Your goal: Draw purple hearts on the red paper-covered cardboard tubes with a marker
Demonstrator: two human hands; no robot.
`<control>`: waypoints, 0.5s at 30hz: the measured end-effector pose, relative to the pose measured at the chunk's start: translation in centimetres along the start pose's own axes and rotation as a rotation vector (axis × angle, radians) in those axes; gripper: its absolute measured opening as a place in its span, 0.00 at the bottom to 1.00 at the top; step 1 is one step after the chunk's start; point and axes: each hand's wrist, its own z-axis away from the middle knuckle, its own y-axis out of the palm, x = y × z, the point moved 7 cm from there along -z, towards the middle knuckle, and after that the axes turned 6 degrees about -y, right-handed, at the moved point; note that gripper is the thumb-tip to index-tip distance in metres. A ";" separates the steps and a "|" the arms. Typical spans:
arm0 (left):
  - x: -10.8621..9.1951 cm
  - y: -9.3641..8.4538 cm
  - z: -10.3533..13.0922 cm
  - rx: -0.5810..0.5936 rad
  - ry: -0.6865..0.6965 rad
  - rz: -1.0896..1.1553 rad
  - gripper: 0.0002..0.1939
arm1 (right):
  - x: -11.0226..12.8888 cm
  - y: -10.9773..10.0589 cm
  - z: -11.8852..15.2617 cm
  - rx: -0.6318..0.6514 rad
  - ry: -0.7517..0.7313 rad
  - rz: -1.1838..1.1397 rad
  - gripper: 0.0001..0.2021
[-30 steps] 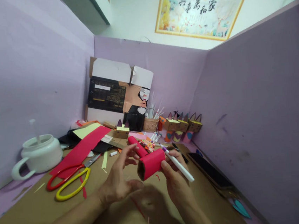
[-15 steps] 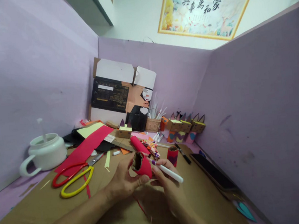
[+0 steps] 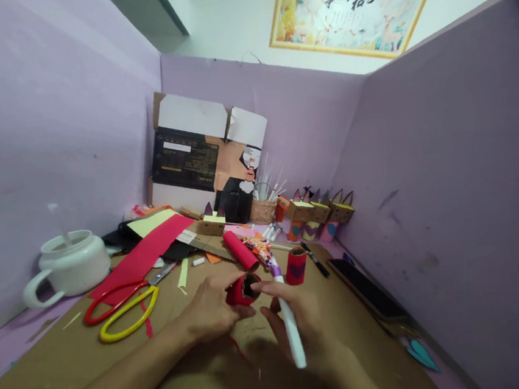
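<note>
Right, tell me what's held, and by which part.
Left hand: short red cardboard tube, by its outer side. Right hand: white marker with purple band, near the banded end.

White mug [image 3: 74,264] at the left wall, framed picture [image 3: 355,11] high on the back wall.

Tube [image 3: 236,294] mouth now twd R hand [image 3: 305,315]

A red tube [image 3: 296,267] with a purple heart, beyond the right hand [image 3: 301,313]; white marker [image 3: 292,332], purple-banded.
</note>
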 end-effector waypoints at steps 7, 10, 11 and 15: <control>-0.4 0.2 0.0 0.017 0.031 -0.018 0.11 | -0.2 0.9 -0.9 0.195 -0.073 0.107 0.15; -0.3 0.6 0.0 0.049 -0.015 0.014 0.07 | -0.5 0.7 -0.3 0.128 -0.072 0.085 0.07; -0.4 0.7 0.1 0.056 -0.013 0.027 0.05 | -0.7 0.6 0.0 0.109 -0.065 0.078 0.06; -0.6 0.8 0.1 0.058 0.022 0.090 0.04 | -1.2 0.5 0.5 0.061 -0.032 0.053 0.05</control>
